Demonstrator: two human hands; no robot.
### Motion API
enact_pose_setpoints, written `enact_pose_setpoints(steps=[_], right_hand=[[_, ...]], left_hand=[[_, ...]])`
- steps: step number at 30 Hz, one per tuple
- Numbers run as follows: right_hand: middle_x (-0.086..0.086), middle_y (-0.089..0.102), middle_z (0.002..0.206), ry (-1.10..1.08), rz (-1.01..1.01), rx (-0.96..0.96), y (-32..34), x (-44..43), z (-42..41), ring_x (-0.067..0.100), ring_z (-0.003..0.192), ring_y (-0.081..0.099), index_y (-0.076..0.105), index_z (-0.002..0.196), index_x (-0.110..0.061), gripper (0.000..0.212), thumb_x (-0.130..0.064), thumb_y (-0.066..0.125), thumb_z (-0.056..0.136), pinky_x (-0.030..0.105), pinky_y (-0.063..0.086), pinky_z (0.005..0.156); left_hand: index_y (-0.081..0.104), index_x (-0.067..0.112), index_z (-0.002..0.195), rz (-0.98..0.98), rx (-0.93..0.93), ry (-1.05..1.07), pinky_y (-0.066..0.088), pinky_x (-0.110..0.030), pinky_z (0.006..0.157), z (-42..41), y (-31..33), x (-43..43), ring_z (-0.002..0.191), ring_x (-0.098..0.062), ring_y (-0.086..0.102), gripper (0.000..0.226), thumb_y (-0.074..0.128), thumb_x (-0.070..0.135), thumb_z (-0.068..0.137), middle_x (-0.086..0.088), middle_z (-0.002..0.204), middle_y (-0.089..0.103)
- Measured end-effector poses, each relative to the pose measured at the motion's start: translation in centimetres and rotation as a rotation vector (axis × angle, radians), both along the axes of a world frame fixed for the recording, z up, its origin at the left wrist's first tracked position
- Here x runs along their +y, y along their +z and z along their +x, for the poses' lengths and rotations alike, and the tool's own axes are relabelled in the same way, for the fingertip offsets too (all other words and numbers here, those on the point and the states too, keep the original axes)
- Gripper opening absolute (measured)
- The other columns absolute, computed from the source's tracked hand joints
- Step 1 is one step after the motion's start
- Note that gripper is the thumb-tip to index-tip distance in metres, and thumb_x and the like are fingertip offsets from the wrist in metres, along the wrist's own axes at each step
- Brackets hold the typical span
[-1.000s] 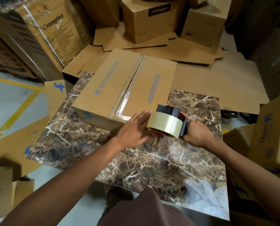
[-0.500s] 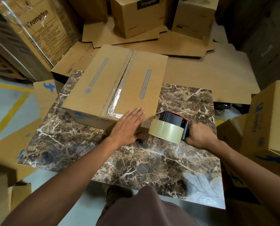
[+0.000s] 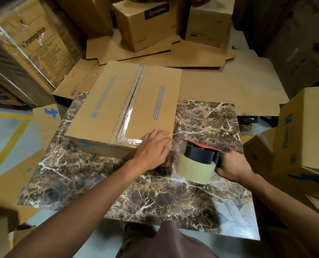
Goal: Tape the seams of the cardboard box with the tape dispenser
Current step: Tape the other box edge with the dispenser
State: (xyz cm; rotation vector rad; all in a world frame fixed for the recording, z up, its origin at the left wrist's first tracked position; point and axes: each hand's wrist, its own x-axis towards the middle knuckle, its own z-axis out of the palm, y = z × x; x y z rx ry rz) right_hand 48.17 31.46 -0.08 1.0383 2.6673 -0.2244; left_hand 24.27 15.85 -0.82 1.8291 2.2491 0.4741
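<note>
A closed cardboard box (image 3: 106, 101) lies on the marble tabletop (image 3: 173, 198). Clear tape runs along its middle seam and along its near top edge. My left hand (image 3: 152, 148) lies flat, fingers spread, on the box's near right corner, pressing the tape there. My right hand (image 3: 233, 167) grips the handle of the black and red tape dispenser (image 3: 201, 155), which sits just right of that corner, low over the tabletop. Its tape roll (image 3: 196, 170) faces me. A stretch of clear tape spans from the dispenser to the corner.
Flattened cardboard sheets (image 3: 220, 79) lie behind the table. Taller boxes (image 3: 145, 23) stand at the back, a wrapped stack (image 3: 24, 49) at the left and stacked boxes (image 3: 303, 131) at the right. Grey floor with yellow lines (image 3: 6, 146) shows on the left.
My right hand has drawn the dispenser rightwards along the box's near edge, past its right corner. My left hand has followed along the edge to that corner.
</note>
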Motion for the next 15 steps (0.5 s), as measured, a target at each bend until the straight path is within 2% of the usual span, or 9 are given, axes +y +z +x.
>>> enact_pose_setpoints(steps=[2, 5, 8, 10, 13, 15], right_hand=[[0.004, 0.047, 0.058, -0.015, 0.012, 0.007, 0.3, -0.3, 0.3, 0.031, 0.054, 0.054, 0.032, 0.055, -0.019, 0.044, -0.036, 0.061, 0.083, 0.028, 0.039, 0.054], [0.008, 0.052, 0.062, -0.031, 0.035, 0.015, 0.8, -0.3, 0.6, 0.033, 0.064, 0.063, 0.031, 0.056, -0.02, 0.044, -0.037, 0.061, 0.083, 0.028, 0.036, 0.055], [0.011, 0.064, 0.071, -0.042, 0.072, -0.004, 0.9, -0.3, 0.7, 0.033, 0.071, 0.066, 0.03, 0.057, -0.019, 0.044, -0.039, 0.06, 0.083, 0.03, 0.043, 0.057], [0.009, 0.061, 0.071, -0.049, 0.069, -0.026, 0.6, -0.3, 0.5, 0.032, 0.071, 0.066, 0.036, 0.06, -0.017, 0.039, -0.04, 0.059, 0.082, 0.03, 0.045, 0.059], [0.012, 0.068, 0.08, -0.036, 0.037, -0.033, -0.1, -0.1, 0.1, 0.033, 0.073, 0.067, 0.054, 0.075, -0.013, 0.026, -0.038, 0.058, 0.081, 0.03, 0.044, 0.057], [0.014, 0.07, 0.085, -0.036, 0.029, -0.025, -0.7, 0.1, -0.1, 0.035, 0.075, 0.067, 0.06, 0.084, -0.01, 0.027, -0.037, 0.058, 0.08, 0.031, 0.044, 0.057]], left_hand=[[0.064, 0.017, 0.117, -0.065, -0.027, -0.036, 0.042, -0.037, 0.095, 1.2, 0.5, 1.7, 0.108, -0.014, 0.042, 0.027, 0.049, 0.026, 0.097, 0.003, 0.115, 0.058], [0.065, 0.019, 0.11, -0.215, 0.03, 0.016, 0.036, -0.027, 0.075, 2.3, 0.9, 3.2, 0.09, -0.013, 0.037, 0.025, 0.062, 0.012, 0.087, 0.007, 0.094, 0.047], [0.066, 0.023, 0.105, -0.274, -0.016, 0.075, 0.039, -0.029, 0.072, 2.4, 1.2, 3.9, 0.084, -0.015, 0.043, 0.027, 0.064, 0.004, 0.085, 0.007, 0.087, 0.039], [0.068, 0.028, 0.1, -0.28, -0.055, 0.07, 0.044, -0.031, 0.071, 2.3, 1.2, 4.1, 0.086, -0.02, 0.05, 0.024, 0.062, 0.008, 0.088, 0.006, 0.09, 0.04], [0.062, 0.04, 0.082, -0.281, -0.05, 0.026, 0.034, -0.029, 0.057, 1.6, 0.2, 4.1, 0.081, -0.021, 0.052, 0.021, 0.062, 0.019, 0.088, 0.01, 0.088, 0.04], [0.061, 0.038, 0.082, -0.294, -0.025, 0.011, 0.03, -0.029, 0.051, 1.1, 0.0, 4.1, 0.071, -0.02, 0.048, 0.018, 0.061, 0.021, 0.088, 0.006, 0.082, 0.037]])
